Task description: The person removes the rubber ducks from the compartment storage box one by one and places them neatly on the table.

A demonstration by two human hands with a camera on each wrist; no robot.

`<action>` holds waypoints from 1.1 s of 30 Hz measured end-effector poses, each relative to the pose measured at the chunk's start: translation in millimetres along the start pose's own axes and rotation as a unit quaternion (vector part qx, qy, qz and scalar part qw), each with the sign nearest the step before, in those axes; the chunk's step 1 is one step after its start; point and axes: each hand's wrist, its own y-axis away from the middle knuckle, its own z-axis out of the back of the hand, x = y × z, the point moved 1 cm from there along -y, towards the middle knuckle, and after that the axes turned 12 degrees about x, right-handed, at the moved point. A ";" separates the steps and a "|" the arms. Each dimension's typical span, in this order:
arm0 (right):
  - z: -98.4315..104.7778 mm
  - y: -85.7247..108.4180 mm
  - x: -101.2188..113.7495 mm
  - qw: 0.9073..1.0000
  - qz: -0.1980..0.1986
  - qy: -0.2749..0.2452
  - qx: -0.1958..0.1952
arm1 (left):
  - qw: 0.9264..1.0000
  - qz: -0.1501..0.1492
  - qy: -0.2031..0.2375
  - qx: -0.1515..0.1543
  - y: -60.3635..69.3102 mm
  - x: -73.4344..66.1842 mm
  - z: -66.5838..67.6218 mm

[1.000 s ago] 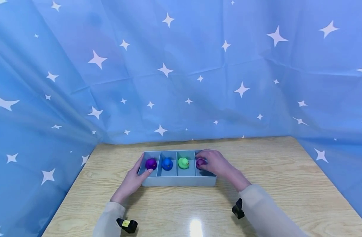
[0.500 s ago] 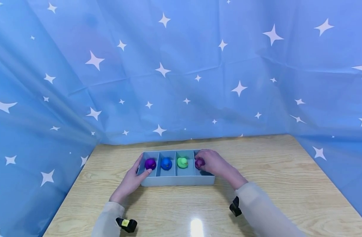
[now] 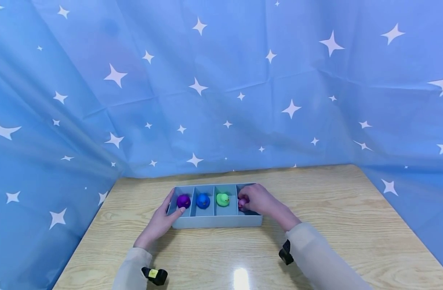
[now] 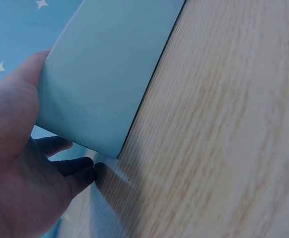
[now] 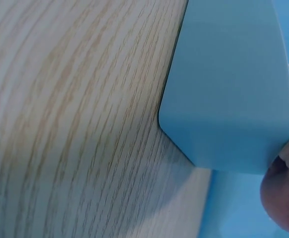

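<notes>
1. My right grip pinches the pink duck inside the rightmost compartment of the box.
2. My left grip holds the box's left end; I'd brace firmly there.
3. I'd work the duck gently, clear of the divider (my grip partly hides it).

blue fabric backdrop, creased and loosely folded, behind the desk and along both sides | print: white four-pointed stars, large and small, scattered | desk: pale wood grain | light: bright white glare patch on the near desktop
</notes>
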 end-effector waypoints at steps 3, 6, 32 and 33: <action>0.8 -0.4 -0.6 1.000 -0.004 -0.017 0.001 | 1.000 -0.004 0.005 -0.002 -0.5 -0.1 0.1; 2.8 0.7 -1.3 0.999 -0.016 -0.030 0.001 | 1.000 -0.010 0.010 -0.004 -2.8 -1.4 -0.4; 19.7 18.6 9.6 0.997 0.002 -0.082 -0.011 | 0.998 0.001 0.059 -0.025 -5.8 5.9 -6.2; 21.1 20.3 9.4 0.996 0.005 -0.083 -0.018 | 0.998 -0.001 0.059 -0.026 -5.8 5.9 -6.3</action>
